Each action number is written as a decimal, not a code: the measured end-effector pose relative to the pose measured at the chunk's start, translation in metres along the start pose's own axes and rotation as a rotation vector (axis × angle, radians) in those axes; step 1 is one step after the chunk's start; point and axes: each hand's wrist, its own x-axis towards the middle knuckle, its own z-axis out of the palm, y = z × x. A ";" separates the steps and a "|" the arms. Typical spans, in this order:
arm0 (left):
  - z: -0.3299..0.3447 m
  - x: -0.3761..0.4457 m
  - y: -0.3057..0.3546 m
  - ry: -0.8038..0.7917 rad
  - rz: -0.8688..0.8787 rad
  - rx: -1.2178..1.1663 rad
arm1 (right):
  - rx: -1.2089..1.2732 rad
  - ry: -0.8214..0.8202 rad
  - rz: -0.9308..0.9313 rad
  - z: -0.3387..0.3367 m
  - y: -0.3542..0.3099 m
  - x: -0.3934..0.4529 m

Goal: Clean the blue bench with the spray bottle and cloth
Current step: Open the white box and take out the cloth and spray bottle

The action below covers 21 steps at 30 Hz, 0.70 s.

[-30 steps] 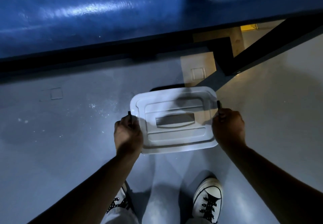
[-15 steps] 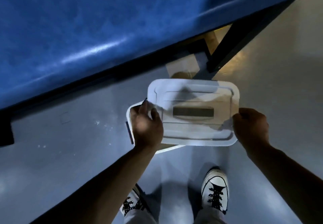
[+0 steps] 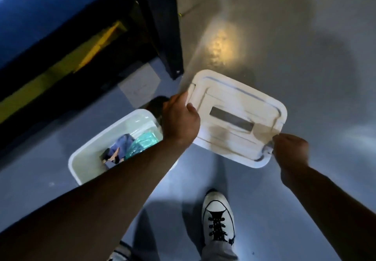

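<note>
I hold a white plastic lid [image 3: 236,116] in the air with both hands, off to the right of its box. My left hand [image 3: 180,118] grips the lid's left edge and my right hand [image 3: 290,148] grips its lower right corner. The open white storage box [image 3: 87,152] stands on the floor under my left forearm. Inside it lie a blue cloth [image 3: 120,146] and something teal and shiny [image 3: 142,141]; my arm hides the rest of the box. The blue bench [image 3: 40,6] fills the upper left corner.
A black bench leg [image 3: 164,26] comes down to the floor just above the lid. A yellow strip [image 3: 67,65] runs under the bench. My white sneaker [image 3: 218,220] stands on the grey floor [image 3: 295,36], which stretches away to the right.
The lid has come off the box and moved to the right, held by both hands. The box's inside is now exposed, and my view has swung right.
</note>
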 end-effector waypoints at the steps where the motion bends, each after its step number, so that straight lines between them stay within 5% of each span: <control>1: 0.013 0.006 0.001 -0.031 -0.007 -0.003 | 0.021 -0.004 0.030 -0.001 0.006 0.010; 15: 0.100 0.037 -0.039 -0.406 -0.168 0.163 | -0.015 -0.288 0.123 0.018 0.060 0.073; 21: 0.051 0.006 -0.031 -0.250 -0.100 -0.025 | -0.077 -0.282 -0.023 0.017 0.035 0.031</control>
